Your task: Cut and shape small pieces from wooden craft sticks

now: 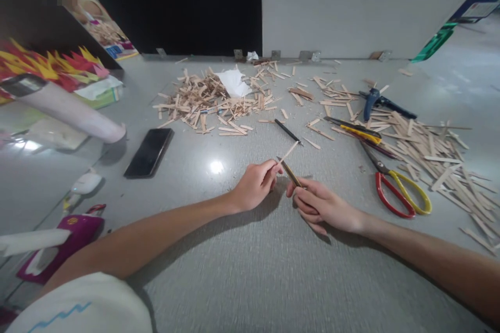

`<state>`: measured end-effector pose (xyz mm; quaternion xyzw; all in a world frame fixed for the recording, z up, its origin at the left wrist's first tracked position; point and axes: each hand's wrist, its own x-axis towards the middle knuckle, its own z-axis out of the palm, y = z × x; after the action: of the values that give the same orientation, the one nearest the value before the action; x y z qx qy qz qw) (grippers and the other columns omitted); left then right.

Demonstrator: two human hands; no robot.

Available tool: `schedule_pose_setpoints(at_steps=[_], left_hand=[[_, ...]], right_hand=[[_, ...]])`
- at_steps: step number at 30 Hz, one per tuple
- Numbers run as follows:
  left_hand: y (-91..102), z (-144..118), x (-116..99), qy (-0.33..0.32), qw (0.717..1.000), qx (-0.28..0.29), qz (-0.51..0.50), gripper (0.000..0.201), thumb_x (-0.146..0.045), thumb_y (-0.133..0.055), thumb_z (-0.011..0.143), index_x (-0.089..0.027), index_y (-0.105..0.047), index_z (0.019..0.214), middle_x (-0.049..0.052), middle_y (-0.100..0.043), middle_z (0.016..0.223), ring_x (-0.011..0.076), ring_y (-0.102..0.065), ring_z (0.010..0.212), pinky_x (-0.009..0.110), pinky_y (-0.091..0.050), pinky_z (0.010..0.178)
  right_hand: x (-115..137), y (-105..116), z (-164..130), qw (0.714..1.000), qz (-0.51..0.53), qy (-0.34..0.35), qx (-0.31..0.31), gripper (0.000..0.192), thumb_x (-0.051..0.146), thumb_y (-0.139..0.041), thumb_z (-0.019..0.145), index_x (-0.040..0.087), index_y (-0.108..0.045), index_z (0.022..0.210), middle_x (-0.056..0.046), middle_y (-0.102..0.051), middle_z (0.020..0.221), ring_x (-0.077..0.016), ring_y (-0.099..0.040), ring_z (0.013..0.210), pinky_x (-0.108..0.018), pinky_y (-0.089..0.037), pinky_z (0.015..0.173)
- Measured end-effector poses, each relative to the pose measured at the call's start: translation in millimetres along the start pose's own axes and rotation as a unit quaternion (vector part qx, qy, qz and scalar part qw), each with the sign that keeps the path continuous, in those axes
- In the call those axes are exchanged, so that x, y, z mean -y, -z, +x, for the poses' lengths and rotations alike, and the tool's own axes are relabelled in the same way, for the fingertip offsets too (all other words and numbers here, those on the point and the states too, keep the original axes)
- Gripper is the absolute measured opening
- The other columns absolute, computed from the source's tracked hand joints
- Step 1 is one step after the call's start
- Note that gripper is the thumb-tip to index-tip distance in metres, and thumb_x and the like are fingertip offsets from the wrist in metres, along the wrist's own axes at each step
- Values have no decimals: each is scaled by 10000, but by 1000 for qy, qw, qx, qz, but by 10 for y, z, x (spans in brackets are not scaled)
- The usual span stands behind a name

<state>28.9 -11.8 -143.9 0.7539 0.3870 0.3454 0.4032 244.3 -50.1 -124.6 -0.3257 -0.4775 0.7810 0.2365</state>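
Note:
My left hand [255,184] pinches a thin wooden stick [289,151] that points up and to the right, just above the grey table [250,270]. My right hand [322,205] grips a dark pencil with yellow stripes [291,173], its tip touching the stick near my left fingers. Both hands sit close together at the middle of the table.
A black pen [288,131] lies just beyond the hands. Red-and-yellow scissors [394,187], pliers [380,101] and a cutter [357,130] lie at right among piles of wooden sticks [429,151]. Another heap of sticks [207,104] is at the back, a black phone [149,152] at left.

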Motion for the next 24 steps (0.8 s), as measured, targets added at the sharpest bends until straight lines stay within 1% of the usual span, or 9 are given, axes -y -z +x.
schedule_pose_setpoints(at_steps=[5, 13, 24], left_hand=[[-11, -11, 9, -3, 1000, 0, 4, 314, -376, -382, 1113, -209, -563, 918, -78, -519, 561, 107, -491, 483, 225, -409, 579], [2, -11, -12, -14, 1000, 5, 14, 317, -355, -376, 1116, -206, -568, 914, -73, -523, 566, 106, -485, 478, 227, -397, 557], [5, -18, -13, -9, 1000, 4, 24, 342, -381, -372, 1123, -206, -573, 909, -69, -519, 567, 111, -487, 486, 232, -396, 559]], right_hand=[[-13, 39, -7, 1000, 4, 6, 9, 347, 555, -634, 1056, 223, -537, 1028, 157, -347, 605, -48, -231, 412, -156, -419, 347], [1, 31, -12, 1000, 4, 10, 11, 350, 554, -641, 1053, 219, -546, 1023, 156, -348, 591, -53, -234, 419, -155, -418, 348], [16, 16, -11, 1000, 0, 12, 5, 353, 552, -655, 1042, 217, -549, 1012, 158, -344, 581, -52, -233, 418, -156, -412, 349]])
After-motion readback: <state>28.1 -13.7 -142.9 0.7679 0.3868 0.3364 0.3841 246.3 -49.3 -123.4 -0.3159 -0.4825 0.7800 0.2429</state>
